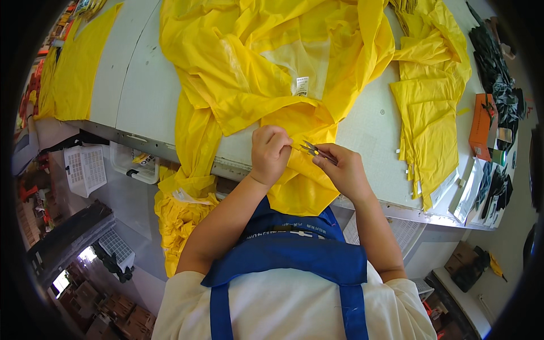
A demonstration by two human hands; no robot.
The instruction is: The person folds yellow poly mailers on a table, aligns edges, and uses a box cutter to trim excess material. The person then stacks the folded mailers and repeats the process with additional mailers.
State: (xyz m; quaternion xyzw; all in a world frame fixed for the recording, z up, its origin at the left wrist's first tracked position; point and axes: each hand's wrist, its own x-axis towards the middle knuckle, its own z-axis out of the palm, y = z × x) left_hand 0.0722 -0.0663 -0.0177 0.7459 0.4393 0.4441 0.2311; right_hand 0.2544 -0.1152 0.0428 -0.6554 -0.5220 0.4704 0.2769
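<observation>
A large yellow garment of thin, crumpled fabric spreads over the table in front of me, and its near part hangs over the edge towards my blue apron. My left hand pinches a bit of its yellow edge between thumb and fingers. Just to the right, my right hand grips small thread snips, whose blades point at the pinched fabric. The blade tips look slightly apart. Beyond both hands, a white label shows on a pale panel inside the garment.
Folded yellow garments lie at the right, beside an orange box and black plastic bundles. More yellow fabric covers the table's far left. A yellow heap hangs below the table edge, near white baskets.
</observation>
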